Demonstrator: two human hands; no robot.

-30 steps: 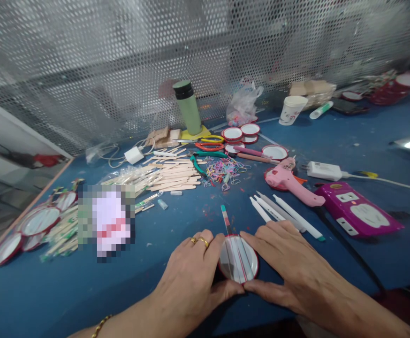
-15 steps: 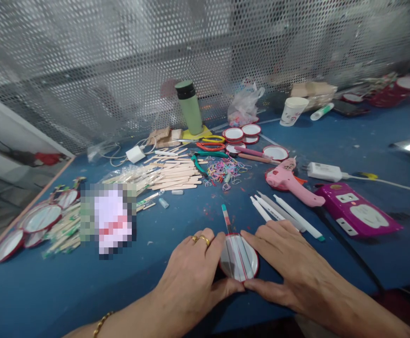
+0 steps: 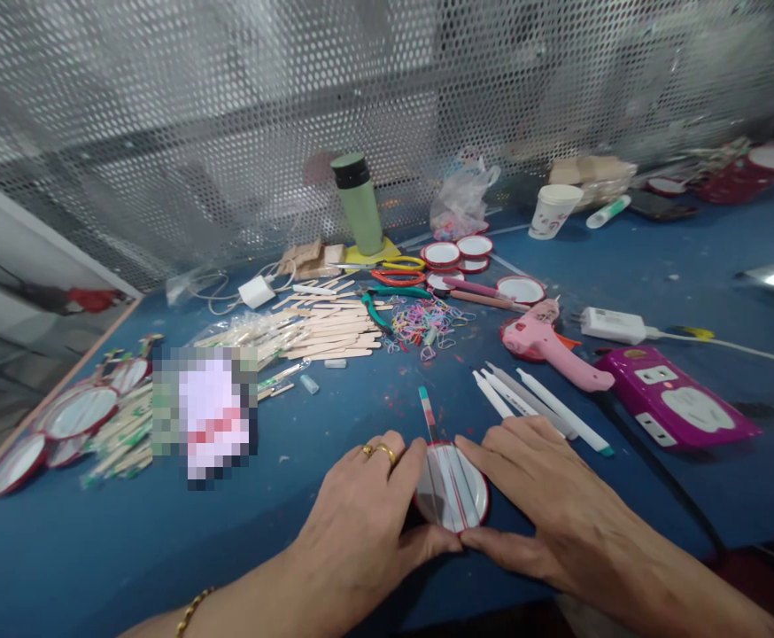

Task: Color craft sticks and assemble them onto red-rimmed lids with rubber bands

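A round white disc with a red rim [image 3: 454, 492] lies on the blue table near its front edge. Stripes run across its face, and a flat stick [image 3: 426, 406] with a teal tip and a red part sticks out from its far side. My left hand [image 3: 367, 505], with gold rings, grips the disc's left edge between thumb and fingers. On the opposite edge my right hand [image 3: 537, 487] holds it the same way. The two thumb tips nearly meet at the near rim.
White markers [image 3: 526, 403], a pink glue gun [image 3: 550, 346] and a purple power strip [image 3: 676, 399] lie right. Beyond are rubber bands [image 3: 427, 321], wooden sticks [image 3: 340, 328], scissors [image 3: 397, 263], a green bottle [image 3: 359, 208] and a paper cup [image 3: 553, 213]. More discs [image 3: 81, 412] lie left.
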